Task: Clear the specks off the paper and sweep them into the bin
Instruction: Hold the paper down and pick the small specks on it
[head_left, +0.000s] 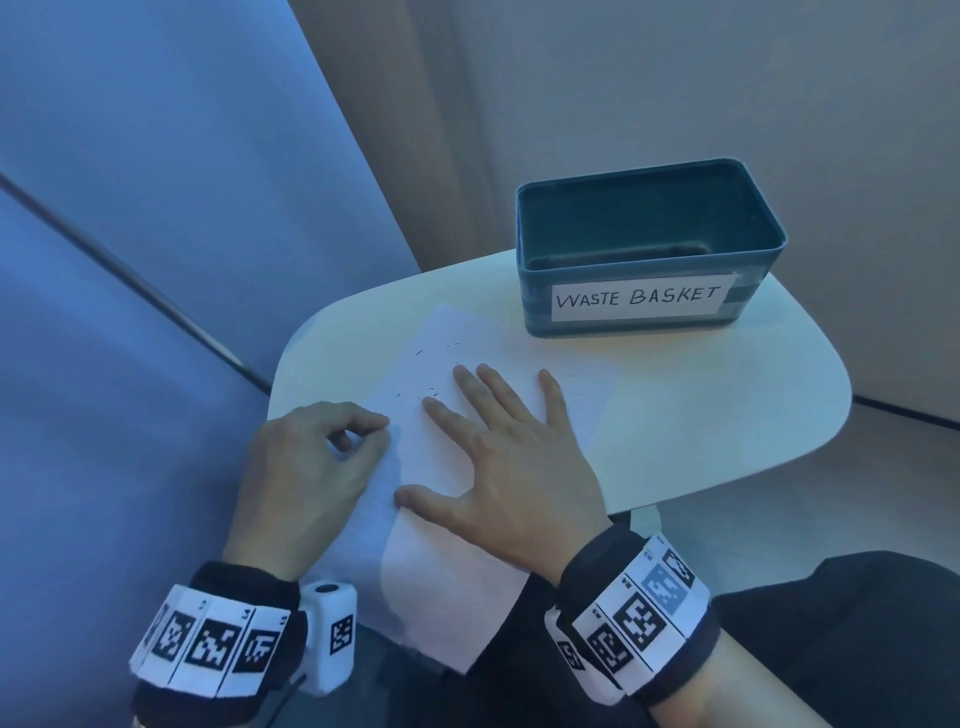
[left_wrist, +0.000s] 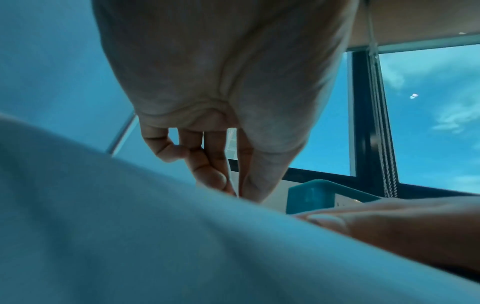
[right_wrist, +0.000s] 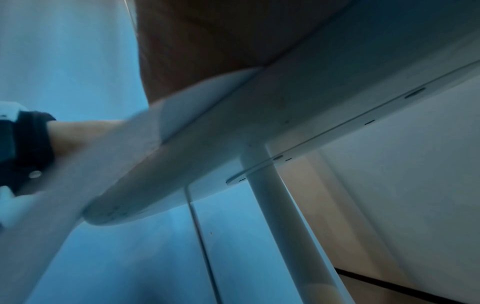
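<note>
On a small white counter (head_left: 727, 395), beside the bin (head_left: 649, 249), a thin, limp paper (head_left: 467, 332) overhanging the near edge is pressed by the right hand (head_left: 514, 467), fingers spread flat, left hand (head_left: 311, 462) pinching its side edge, featherlight specks (head_left: 431, 374) likely scattering easily.

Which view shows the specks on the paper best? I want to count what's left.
The head view: small dark specks show on the paper, just beyond the right hand. The left wrist view shows only blurred paper, no specks. The right wrist view shows the table's underside.
</note>
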